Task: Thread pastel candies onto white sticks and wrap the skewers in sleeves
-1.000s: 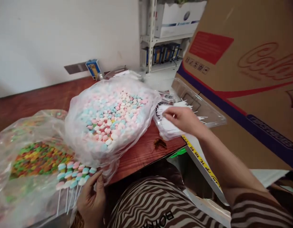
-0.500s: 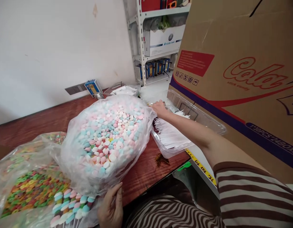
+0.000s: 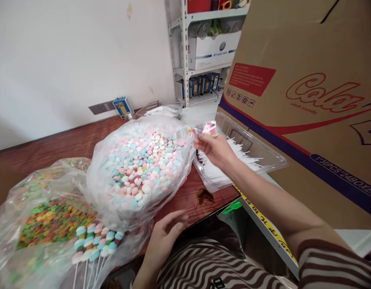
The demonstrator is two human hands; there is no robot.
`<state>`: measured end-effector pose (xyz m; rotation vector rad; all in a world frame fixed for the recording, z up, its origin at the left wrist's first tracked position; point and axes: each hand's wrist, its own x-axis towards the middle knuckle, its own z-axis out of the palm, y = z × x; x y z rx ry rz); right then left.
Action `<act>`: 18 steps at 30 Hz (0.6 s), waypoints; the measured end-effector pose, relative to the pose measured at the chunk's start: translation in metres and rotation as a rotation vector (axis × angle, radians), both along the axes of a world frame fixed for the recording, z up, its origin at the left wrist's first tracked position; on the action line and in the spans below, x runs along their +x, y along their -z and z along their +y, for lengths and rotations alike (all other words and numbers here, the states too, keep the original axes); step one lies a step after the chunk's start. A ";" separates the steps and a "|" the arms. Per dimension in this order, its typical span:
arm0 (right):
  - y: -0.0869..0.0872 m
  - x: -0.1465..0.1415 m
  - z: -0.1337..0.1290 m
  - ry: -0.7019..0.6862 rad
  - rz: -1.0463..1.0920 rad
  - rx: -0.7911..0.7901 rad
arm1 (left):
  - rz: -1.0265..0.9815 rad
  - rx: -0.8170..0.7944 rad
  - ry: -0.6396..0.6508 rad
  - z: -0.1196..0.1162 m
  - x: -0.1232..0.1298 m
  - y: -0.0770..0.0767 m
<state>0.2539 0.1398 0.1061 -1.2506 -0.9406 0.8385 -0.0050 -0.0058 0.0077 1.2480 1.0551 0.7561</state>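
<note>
My right hand [image 3: 214,149] is closed on a small clear plastic bag with coloured print [image 3: 209,128], held above the near end of a clear plastic tray [image 3: 272,162]. White sticks [image 3: 214,170] fill part of that tray. My left hand [image 3: 169,233] hovers by the table's front edge, thumb and fingers apart, nothing visible in it. Left of it are several marshmallow candy skewers [image 3: 96,243] on white sticks. Behind them, a large clear bag holds pastel marshmallows [image 3: 133,176]. A second bag contains colourful ring candies [image 3: 53,220].
Some gold twist ties [image 3: 204,196] lie on the red-brown table [image 3: 173,200]. A big cardboard box [image 3: 306,108] stands at the right. At the back are a white shelf rack [image 3: 185,60], a small blue device [image 3: 123,107] and another clear tray [image 3: 161,109].
My right hand has come nearer, bringing the printed plastic bag into sight. My left hand has moved right and up, and its fingers have opened. The view has shifted slightly.
</note>
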 end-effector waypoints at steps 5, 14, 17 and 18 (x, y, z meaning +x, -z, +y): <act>0.052 -0.093 -0.105 -0.391 0.476 -0.063 | -0.673 -0.113 -0.209 0.006 0.042 -0.023; 0.088 -0.125 -0.136 -0.554 0.108 -0.094 | -0.500 -0.017 -0.768 -0.004 -0.003 -0.014; 0.092 -0.130 -0.137 -0.548 0.012 -0.103 | -0.452 -0.042 -0.741 -0.013 -0.010 -0.007; 0.093 -0.132 -0.138 -0.543 -0.007 -0.101 | -0.435 -0.037 -0.726 -0.015 -0.012 -0.005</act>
